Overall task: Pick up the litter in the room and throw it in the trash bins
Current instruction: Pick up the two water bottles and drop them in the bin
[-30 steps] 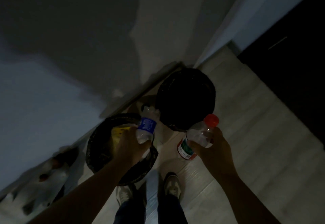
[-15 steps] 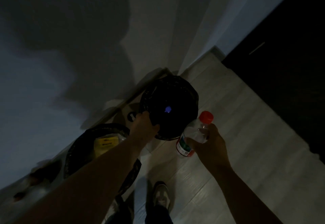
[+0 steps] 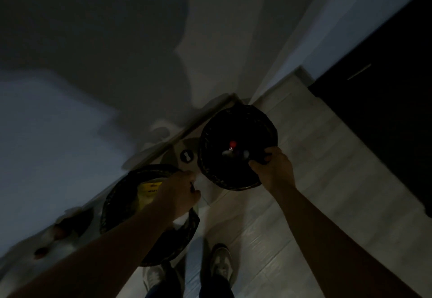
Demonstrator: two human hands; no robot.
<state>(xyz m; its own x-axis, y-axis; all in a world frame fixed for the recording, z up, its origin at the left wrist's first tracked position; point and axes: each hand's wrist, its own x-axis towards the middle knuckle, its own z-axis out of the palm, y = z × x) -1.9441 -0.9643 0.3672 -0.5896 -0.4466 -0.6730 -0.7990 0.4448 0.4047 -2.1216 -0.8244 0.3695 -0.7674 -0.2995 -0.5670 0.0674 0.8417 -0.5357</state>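
Note:
Two round trash bins with black liners stand on the floor against the wall. A bottle with a red cap (image 3: 232, 144) lies deep in the right bin (image 3: 210, 171), barely visible in the dark. My right hand (image 3: 273, 169) hovers at that bin's near right rim with thumb and fingers apart, holding nothing. Over the left bin (image 3: 117, 206) is my left hand (image 3: 180, 192), fingers loosely curled and empty. A yellow wrapper (image 3: 148, 189) shows inside the left bin.
A small round dark fitting (image 3: 187, 156) sits on the floor between the bins. A dark cabinet (image 3: 385, 115) rises at the right. My shoes (image 3: 221, 262) stand just behind the bins. Blurred objects (image 3: 60, 232) lie along the wall at the left.
The blue-labelled bottle left my left hand and went into the right bin. My right hand then moved to that bin and released the red-capped bottle. My left hand drew back over the left bin.

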